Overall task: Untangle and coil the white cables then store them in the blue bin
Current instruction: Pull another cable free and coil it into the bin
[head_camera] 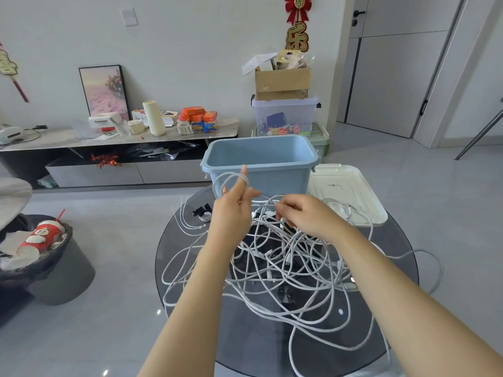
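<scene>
Head view, item: white cables [285,262], tangled on glass table [394,268] before blue bin [261,159]. Light, limp, snag-prone; best taken near a plug. My left hand [234,205] holds a small coil [231,180]; right hand [302,213] pinches a strand.

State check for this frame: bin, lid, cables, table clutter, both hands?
blue bin: upright, open, looks empty.
white lid: off, lying on the table right of the bin.
white cables: mostly tangled on the glass table.
cable loop: coiled around left hand's fingers.
left hand: raised, holding the loop.
right hand: pinching a cable.
</scene>
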A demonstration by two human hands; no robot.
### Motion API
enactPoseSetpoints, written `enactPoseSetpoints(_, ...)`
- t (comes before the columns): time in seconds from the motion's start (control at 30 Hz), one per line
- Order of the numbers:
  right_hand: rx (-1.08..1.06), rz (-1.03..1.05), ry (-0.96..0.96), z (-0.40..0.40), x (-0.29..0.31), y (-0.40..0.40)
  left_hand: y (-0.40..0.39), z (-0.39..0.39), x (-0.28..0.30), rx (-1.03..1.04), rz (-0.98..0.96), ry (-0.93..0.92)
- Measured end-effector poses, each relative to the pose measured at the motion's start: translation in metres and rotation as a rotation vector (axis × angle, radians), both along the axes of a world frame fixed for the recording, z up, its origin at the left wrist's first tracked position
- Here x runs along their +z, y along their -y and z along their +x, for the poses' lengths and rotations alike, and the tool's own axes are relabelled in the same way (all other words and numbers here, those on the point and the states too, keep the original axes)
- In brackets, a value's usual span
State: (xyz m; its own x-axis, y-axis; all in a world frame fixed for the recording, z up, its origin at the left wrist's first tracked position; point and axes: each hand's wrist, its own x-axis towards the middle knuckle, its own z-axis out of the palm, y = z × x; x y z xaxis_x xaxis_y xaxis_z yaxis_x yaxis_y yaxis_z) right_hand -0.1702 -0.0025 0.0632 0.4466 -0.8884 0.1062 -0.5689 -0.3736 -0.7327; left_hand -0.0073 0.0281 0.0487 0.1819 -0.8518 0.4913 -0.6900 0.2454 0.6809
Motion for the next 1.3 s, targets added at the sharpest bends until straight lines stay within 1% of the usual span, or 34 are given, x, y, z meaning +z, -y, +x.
enactPoseSetpoints(0.03,0.002,-0.107,-0.028,0.001,0.002,0.000,-0.001,-0.003,-0.001,-0.028,0.051,0.100)
enactPoseSetpoints(0.1,0.007,-0.163,0.011,0.001,0.002,0.000,-0.001,-0.003,0.000,-0.064,0.150,0.151)
enactPoseSetpoints(0.2,0.032,-0.109,0.132,0.000,-0.002,0.001,-0.005,0.000,0.012,-0.067,0.241,0.093)
enactPoseSetpoints(0.27,0.024,-0.126,0.207,0.001,-0.002,0.004,-0.010,0.000,0.023,-0.084,0.297,0.063)
enactPoseSetpoints(0.33,0.039,-0.130,0.258,0.005,-0.003,0.008,-0.011,0.003,0.029,-0.126,0.344,-0.036)
enactPoseSetpoints(0.4,0.065,-0.092,0.298,0.011,-0.004,0.011,-0.012,0.011,0.031,-0.248,0.388,-0.223)
enactPoseSetpoints(0.47,0.076,-0.050,0.333,0.015,-0.007,0.013,-0.010,0.019,0.027,-0.399,0.435,-0.455)
enactPoseSetpoints(0.57,0.080,0.063,0.374,0.023,-0.017,0.017,-0.013,0.024,0.018,-0.537,0.487,-0.822)
enactPoseSetpoints(0.63,0.146,0.180,0.449,0.031,-0.025,0.019,-0.015,0.025,0.014,-0.596,0.451,-1.107)
enactPoseSetpoints(0.67,0.178,0.246,0.515,0.036,-0.029,0.020,-0.014,0.027,0.012,-0.611,0.414,-1.243)
enactPoseSetpoints(0.73,0.188,0.355,0.626,0.046,-0.035,0.020,-0.013,0.028,0.011,-0.627,0.342,-1.453)
enactPoseSetpoints(0.77,0.184,0.380,0.646,0.050,-0.039,0.021,-0.012,0.028,0.010,-0.630,0.314,-1.528)
enactPoseSetpoints(0.8,0.180,0.384,0.628,0.053,-0.043,0.022,-0.012,0.029,0.010,-0.633,0.289,-1.590)
enactPoseSetpoints(0.83,0.182,0.372,0.571,0.056,-0.047,0.022,-0.011,0.030,0.011,-0.638,0.268,-1.642)
enactPoseSetpoints(0.9,0.189,0.299,0.343,0.056,-0.053,0.022,-0.010,0.034,0.010,-0.644,0.219,-1.721)
enactPoseSetpoints(0.93,0.172,0.253,0.216,0.056,-0.055,0.021,-0.009,0.036,0.010,-0.643,0.185,-1.755)
enactPoseSetpoints(1.0,0.117,0.153,0.022,0.056,-0.057,0.020,-0.009,0.040,0.010,-0.648,0.107,-1.842)
enactPoseSetpoints(1.1,0.065,-0.091,-0.245,0.055,-0.052,0.022,-0.008,0.047,0.010,-0.659,-0.019,-2.049)
enactPoseSetpoints(1.13,0.030,-0.161,-0.292,0.054,-0.049,0.023,-0.008,0.049,0.011,-0.648,-0.073,-2.092)
enactPoseSetpoints(1.17,-0.012,-0.217,-0.294,0.051,-0.046,0.023,-0.007,0.050,0.012,-0.600,-0.132,-2.094)
enactPoseSetpoints(1.23,-0.077,-0.288,-0.212,0.043,-0.037,0.023,-0.005,0.047,0.016,-0.469,-0.215,-2.008)
enactPoseSetpoints(1.3,-0.095,-0.323,-0.151,0.036,-0.025,0.018,-0.002,0.041,0.019,-0.409,-0.226,-1.905)
